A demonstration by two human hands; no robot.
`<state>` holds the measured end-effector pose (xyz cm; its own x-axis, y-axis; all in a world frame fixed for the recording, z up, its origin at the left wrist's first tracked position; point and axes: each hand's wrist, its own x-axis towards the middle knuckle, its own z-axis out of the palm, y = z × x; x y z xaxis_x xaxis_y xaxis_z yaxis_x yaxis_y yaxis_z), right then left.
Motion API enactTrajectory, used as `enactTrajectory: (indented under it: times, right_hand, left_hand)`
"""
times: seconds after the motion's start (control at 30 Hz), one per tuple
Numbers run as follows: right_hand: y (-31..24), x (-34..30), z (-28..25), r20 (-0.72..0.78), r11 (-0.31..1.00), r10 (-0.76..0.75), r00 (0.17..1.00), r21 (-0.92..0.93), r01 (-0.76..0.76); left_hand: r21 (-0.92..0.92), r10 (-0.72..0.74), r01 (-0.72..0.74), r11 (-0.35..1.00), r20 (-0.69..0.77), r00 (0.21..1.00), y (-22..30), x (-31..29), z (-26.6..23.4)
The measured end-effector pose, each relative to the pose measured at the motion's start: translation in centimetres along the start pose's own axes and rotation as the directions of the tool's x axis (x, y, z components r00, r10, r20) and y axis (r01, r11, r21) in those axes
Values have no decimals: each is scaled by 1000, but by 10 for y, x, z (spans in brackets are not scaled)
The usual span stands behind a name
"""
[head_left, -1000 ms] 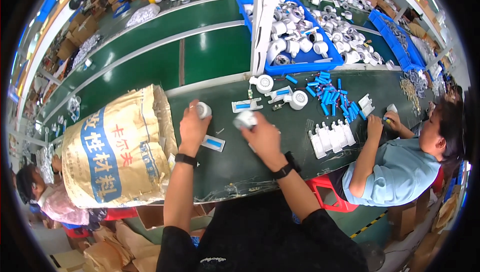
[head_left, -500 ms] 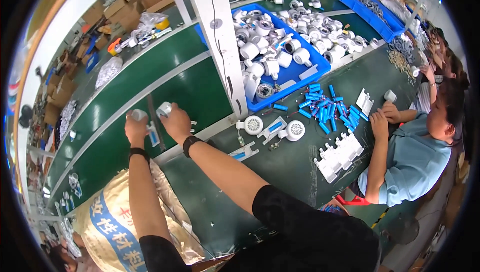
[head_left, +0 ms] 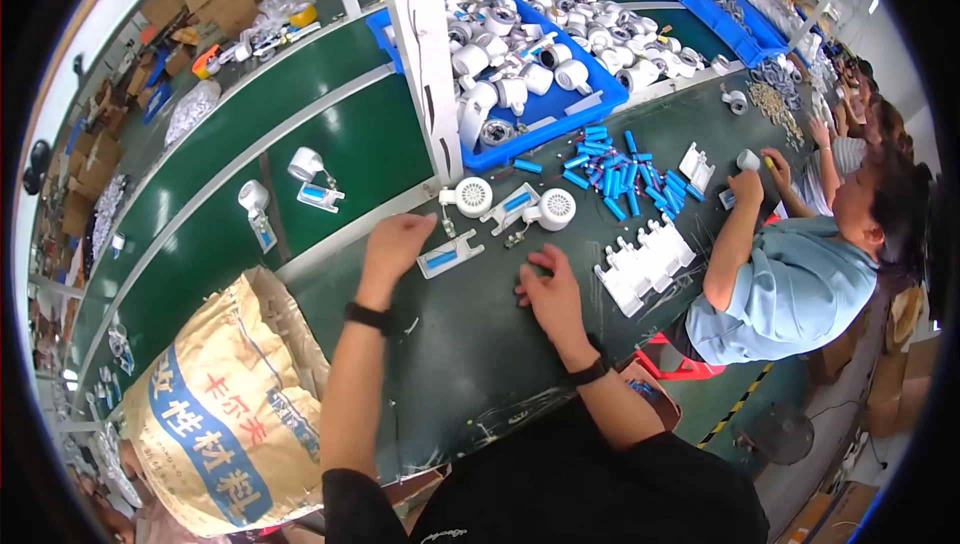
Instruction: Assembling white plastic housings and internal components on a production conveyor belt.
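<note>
The two round white heads lay in the middle of the frame, on the dark green table (head_left: 450, 374). The left head (head_left: 472, 197) had a face full of small slots, set in a smooth pale ring, with a short stub on its left side. The right head (head_left: 556, 209) looked almost the same, and its stub also pointed to the left. Between them lay a white holder (head_left: 516, 202), slanting, with a bright blue cylinder in it. A second holder (head_left: 450, 257), slightly lower and more left, was flat and forked at one end, also with a blue cylinder. A small green circuit board (head_left: 449, 229) was just below the left head.

The left hand (head_left: 397, 252) was beside this board, its fingers close together; I cannot tell if they pinched something. The right hand (head_left: 552, 299), below the right head, had its fingers loosely spread and bent, with nothing seen between them.

To the right was a heap of blue cylinders (head_left: 625, 179), and under it a row of joined white pieces (head_left: 648, 264). A blue crate (head_left: 607, 94) of white parts stood at the upper centre, and a tan sack (head_left: 300, 329) at the lower left.
</note>
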<state>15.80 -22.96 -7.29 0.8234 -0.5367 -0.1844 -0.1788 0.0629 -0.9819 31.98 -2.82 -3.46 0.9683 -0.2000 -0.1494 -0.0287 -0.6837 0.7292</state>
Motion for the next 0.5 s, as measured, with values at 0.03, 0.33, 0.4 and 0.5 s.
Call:
enactTrajectory:
  times: [0.03, 0.33, 0.4, 0.5]
  right_hand:
    - [-1, 3, 2, 3, 1000, -6, 1000, 5, 6]
    - [-1, 11, 9, 194, 917, 167, 967, 330, -225]
    - [-5, -19, 10, 333, 895, 170, 928, 342, -286]
    - [5, -56, 11, 521, 953, 161, 838, 140, -270]
  left_hand:
    - [-50, -67, 67, 997, 1, 998, -10, 4, 16]
    - [-376, -153, 154, 914, 32, 988, -27, -21, 33]
    - [-591, -242, 325, 738, 219, 945, -30, -57, 13]
    - [-575, -353, 390, 719, 181, 918, -32, -122, -7]
